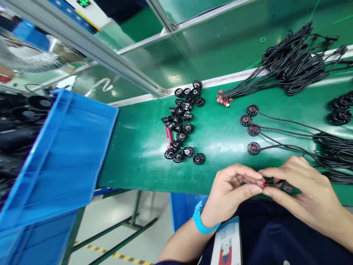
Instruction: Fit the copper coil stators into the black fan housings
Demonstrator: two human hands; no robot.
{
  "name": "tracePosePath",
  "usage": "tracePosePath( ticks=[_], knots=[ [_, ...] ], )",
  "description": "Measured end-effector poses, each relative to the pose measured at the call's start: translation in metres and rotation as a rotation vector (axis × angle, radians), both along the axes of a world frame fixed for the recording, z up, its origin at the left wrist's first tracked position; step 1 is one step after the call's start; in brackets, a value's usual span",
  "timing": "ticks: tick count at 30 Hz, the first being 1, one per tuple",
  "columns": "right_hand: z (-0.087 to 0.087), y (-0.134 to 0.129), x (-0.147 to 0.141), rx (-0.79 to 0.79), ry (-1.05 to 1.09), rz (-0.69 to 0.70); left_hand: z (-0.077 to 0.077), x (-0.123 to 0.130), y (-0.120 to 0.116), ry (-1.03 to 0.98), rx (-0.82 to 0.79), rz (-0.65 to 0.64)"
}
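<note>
Close to my body, over the table's front edge, both hands meet around a small red wound motor stator (260, 183) with dark wires. My left hand (231, 193) pinches its left side between thumb and fingertips. From the other side, my right hand (306, 191) closes on the stator and the wires behind it; its inner fingers are partly hidden. Just beyond lie several round black housings (253, 148) with red windings inside, each joined to a black cable. The coiled part of those cables (335, 151) rests to the right.
Several loose black housings (188, 128) cluster mid-table around red-handled pliers (168, 137). At the back, bundled black cables (295, 66) end in bare red stators (223, 98). More black housings (340, 110) stand far right. A blue bin (74, 147) leans at the left end beside a metal frame post.
</note>
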State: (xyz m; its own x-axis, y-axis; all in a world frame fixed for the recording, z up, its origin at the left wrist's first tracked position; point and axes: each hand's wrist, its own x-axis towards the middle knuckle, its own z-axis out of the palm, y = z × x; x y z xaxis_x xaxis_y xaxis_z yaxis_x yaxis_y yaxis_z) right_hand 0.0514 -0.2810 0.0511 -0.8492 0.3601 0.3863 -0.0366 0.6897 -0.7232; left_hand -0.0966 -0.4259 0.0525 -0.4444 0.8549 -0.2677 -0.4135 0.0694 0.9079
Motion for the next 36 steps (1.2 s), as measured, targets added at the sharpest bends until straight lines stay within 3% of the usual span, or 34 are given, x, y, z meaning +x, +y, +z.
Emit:
tracePosePath(
  ticks=[4, 10, 15, 20, 27, 36],
  knots=[
    [0.0032, 0.0021, 0.0012, -0.009, 0.032, -0.001, 0.0003, 0.0023, 0.0018, 0.074, 0.026, 0.015],
    [0.0050, 0.0040, 0.0033, 0.011, 0.033, -0.001, 0.0003, 0.0048, 0.0030, 0.029, 0.106, 0.014],
    [0.0046, 0.0042, 0.0022, 0.034, 0.052, -0.025, -0.0004, 0.0050, 0.0010, 0.134, 0.088, 0.036],
    [0.0065, 0.0032, -0.0036, 0.027, 0.068, -0.026, -0.0029, 0.0051, 0.0000, 0.192, 0.095, -0.024],
    [0.0099, 0.0020, -0.0041, 0.006, 0.071, -0.087, 0.0003, 0.0104, 0.0037, 0.217, 0.134, 0.162],
    [0.0062, 0.0016, 0.0028, 0.213, 0.079, -0.116, 0.0059, 0.0085, 0.0073, 0.125, 0.021, 0.120]
  ],
)
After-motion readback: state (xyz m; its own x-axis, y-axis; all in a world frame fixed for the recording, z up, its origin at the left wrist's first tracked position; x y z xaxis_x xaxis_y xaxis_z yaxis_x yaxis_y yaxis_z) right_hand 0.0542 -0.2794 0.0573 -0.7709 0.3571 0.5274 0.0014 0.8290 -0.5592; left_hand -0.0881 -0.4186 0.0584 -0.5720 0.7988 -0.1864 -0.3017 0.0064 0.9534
